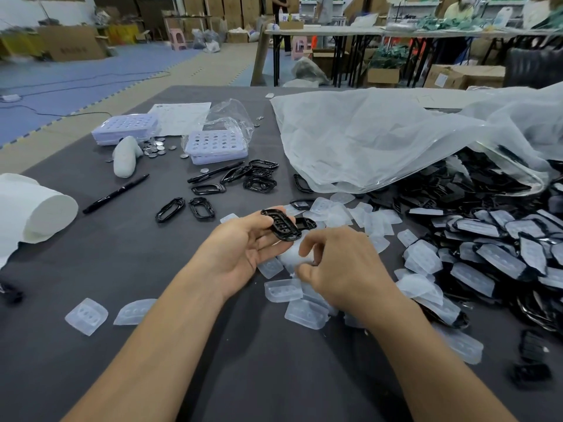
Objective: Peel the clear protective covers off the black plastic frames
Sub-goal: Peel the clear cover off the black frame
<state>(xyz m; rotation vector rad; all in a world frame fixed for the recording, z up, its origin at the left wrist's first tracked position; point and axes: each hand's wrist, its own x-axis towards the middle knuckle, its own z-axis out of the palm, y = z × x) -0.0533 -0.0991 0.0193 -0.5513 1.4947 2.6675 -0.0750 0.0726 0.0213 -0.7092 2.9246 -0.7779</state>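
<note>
Black plastic, glossy and oval, makes up the frame (281, 226) that is held above the middle of the grey-covered table (122, 269). It is gripped by the left hand (243, 248), with the thumb on its near edge and the fingers curled behind its far side, and it is tilted with its ribbed inner face turned upward. Just below it, a clear cover (291, 257) is pinched between the thumb and curled forefinger of the right hand (341, 269). Whether the cover's edge is clinging to the frame cannot be told through the blur. Loose clear covers (306, 313) are scattered on the cloth under and around the right hand, and two more (86, 315) are seen well to the left. Bare black frames (170, 209) are laid out beyond the left hand, with a further cluster (259, 175) near a black marker (214, 172). A second marker (115, 193) is seen further left. A large heap of covered frames (487, 239) is piled on the right, spilling from under a translucent plastic bag (380, 138). At the far left of the table, two pale trays with rows of holes (216, 144) are set beside a scatter of small metal discs (155, 147). A white roll (36, 214) is lying at the left edge.
</note>
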